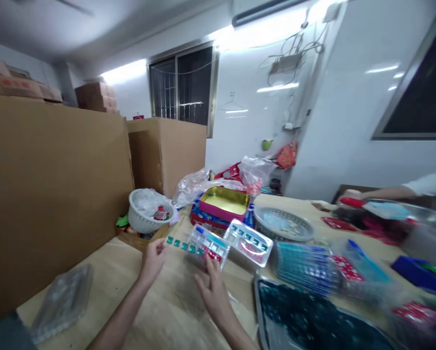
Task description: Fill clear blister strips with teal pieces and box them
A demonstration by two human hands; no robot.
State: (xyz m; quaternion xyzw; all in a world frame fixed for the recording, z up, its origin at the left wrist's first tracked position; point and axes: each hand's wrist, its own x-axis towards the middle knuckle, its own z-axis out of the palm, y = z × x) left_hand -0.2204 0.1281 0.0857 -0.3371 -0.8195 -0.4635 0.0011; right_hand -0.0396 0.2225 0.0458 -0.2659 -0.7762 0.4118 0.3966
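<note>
My left hand (pixel 154 257) pinches the left end of a strip of small green pieces (pixel 184 246). The strip stretches to the right, over the near edge of a clear plastic tray (pixel 223 247) that holds a blue item and red-and-white pieces. My right hand (pixel 216 291) is at the tray's near side, thumb apart from the fingers, fingertips close to the strip's right end. Whether they touch it I cannot tell. Just right of it lies a second clear tray (pixel 265 245) with a row of green pieces and a red-and-white part inside.
A metal tray (pixel 258 296) of dark green pieces lies at front right, beside stacked blue-filled clear packs (pixel 305 267). Behind are a pink-and-gold tin (pixel 223 214), a grey basket (pixel 301 236) and a white basket (pixel 145 221). Cardboard (pixel 57 194) walls the left. Another person's arm (pixel 385 192) reaches in at right.
</note>
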